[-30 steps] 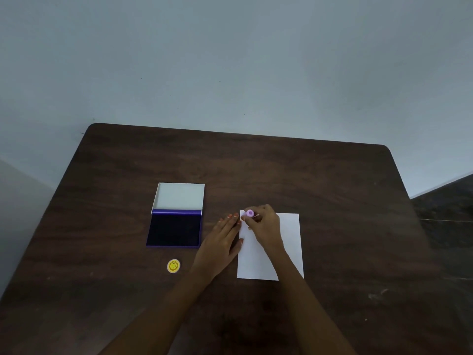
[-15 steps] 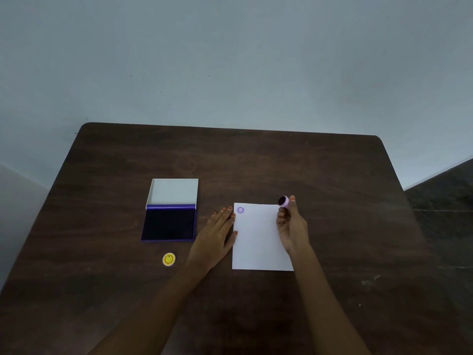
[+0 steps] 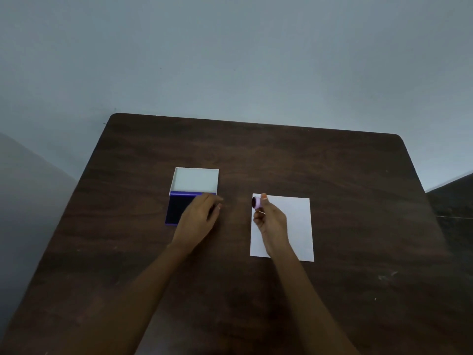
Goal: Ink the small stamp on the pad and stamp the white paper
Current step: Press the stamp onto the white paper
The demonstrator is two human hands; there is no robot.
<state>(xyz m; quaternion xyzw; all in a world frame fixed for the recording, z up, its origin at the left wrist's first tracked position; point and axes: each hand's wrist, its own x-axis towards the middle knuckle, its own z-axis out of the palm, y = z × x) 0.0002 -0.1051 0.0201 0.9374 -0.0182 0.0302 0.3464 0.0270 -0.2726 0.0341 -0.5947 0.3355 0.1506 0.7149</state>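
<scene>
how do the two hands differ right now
The right hand is raised over the white paper, pinching the small stamp with its inked face turned left. The left hand holds nothing, lying palm-down across the open ink pad. Both are bare.

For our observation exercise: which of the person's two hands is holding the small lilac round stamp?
The right hand, raised over the white paper, pinches the small lilac round stamp; the left hand rests on the purple ink pad.
</scene>
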